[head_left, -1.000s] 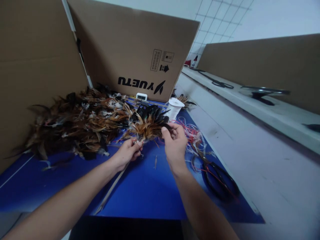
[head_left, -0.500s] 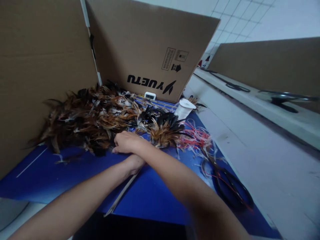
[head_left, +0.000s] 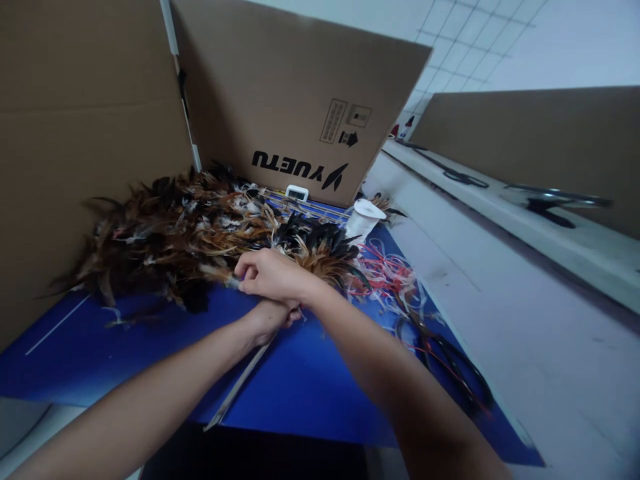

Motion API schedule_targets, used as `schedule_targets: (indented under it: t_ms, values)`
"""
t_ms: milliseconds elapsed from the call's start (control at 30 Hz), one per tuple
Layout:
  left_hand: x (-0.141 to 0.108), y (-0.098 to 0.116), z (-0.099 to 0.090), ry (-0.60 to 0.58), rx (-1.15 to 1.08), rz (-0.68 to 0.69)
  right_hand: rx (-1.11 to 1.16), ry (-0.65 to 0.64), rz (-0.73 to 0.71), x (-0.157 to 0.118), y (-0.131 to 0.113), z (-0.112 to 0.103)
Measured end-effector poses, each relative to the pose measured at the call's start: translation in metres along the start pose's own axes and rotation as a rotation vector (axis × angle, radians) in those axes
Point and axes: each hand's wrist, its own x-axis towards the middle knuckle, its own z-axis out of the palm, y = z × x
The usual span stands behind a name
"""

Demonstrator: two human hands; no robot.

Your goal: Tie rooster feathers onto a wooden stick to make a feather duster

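My right hand (head_left: 270, 275) reaches left across my left wrist, fingers pinched on a small brown feather (head_left: 220, 275) at the front edge of the feather pile (head_left: 165, 233). Below it, my left hand (head_left: 275, 320) is closed around a thin pale stick (head_left: 237, 390) that slants down to the table's front edge. The left fingers are partly hidden under my right forearm. A bundle of black and tan feathers (head_left: 325, 257) lies just right of my hands.
A white thread spool (head_left: 365, 217) stands behind red and clear strands (head_left: 383, 273). Black-handled scissors (head_left: 457, 370) lie at the right of the blue table (head_left: 310, 393). A cardboard panel (head_left: 300, 87) and a small white display (head_left: 297, 193) stand behind.
My right hand has lifted slightly and moved right, and a feather now shows at its fingertips. More of my left hand's fingers has come into view. The camera view has shifted a little.
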Motion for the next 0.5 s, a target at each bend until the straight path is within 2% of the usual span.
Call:
schedule_targets:
  t_ms: [100, 233, 367, 500]
  values:
    - [0.001, 0.01, 0.0, -0.034, 0.025, 0.053, 0.425, 0.159, 0.017, -0.029, 0.004, -0.018]
    - [0.002, 0.019, -0.004, -0.17, 0.015, 0.084, 0.838, 0.432, 0.066, -0.076, 0.017, -0.027]
    - [0.003, 0.02, -0.005, -0.156, 0.042, 0.057, 1.05, 0.607, 0.18, -0.108, 0.042, -0.009]
    - [0.003, 0.02, -0.005, -0.157, 0.087, 0.02, 1.166, 0.667, 0.318, -0.113, 0.061, 0.016]
